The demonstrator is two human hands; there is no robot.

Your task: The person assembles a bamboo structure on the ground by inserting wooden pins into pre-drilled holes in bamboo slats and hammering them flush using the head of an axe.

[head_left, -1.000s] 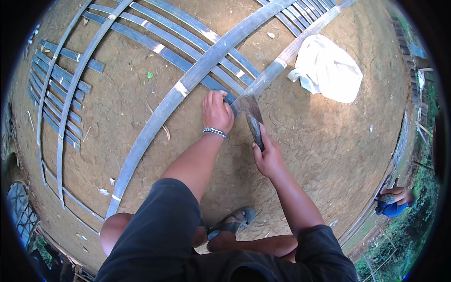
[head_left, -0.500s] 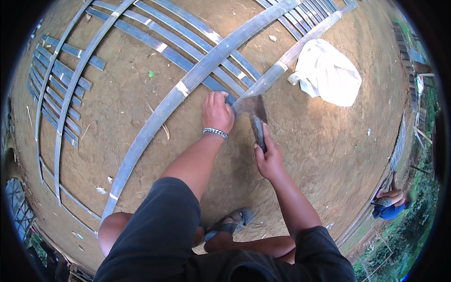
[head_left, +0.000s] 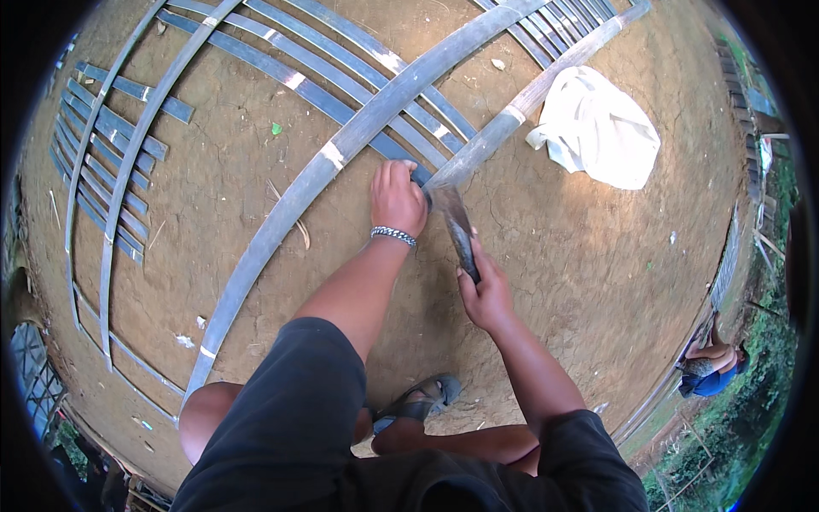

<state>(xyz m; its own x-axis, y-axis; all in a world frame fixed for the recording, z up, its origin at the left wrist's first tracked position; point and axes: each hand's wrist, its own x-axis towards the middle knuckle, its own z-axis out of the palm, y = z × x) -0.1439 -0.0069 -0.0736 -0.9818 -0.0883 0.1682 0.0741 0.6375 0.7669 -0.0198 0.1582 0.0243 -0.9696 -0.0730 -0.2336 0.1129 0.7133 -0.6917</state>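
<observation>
My left hand (head_left: 398, 200) is closed around the near end of a grey bamboo slat (head_left: 421, 174), steadying it just beside a bamboo pole (head_left: 486, 145). In my right hand (head_left: 485, 290) is a machete (head_left: 452, 209), gripped by its dark handle. The blade is turned nearly edge-on and meets the slat's end right beside my left fingers. Left of this, a long split bamboo strip (head_left: 281, 213) with pale node bands crosses over several parallel slats (head_left: 341, 85). How deep the blade sits in the slat cannot be made out.
A crumpled white sack (head_left: 601, 128) lies on the bare earth at the right. Another lattice of bamboo slats (head_left: 107, 166) rests at the far left. My sandalled foot (head_left: 418, 401) stands below my hands. Another person (head_left: 712, 367) crouches at the far right edge.
The machete has come down and toward the left, its blade turning from broadside to nearly edge-on against the slat. My left hand keeps its hold in almost the same place.
</observation>
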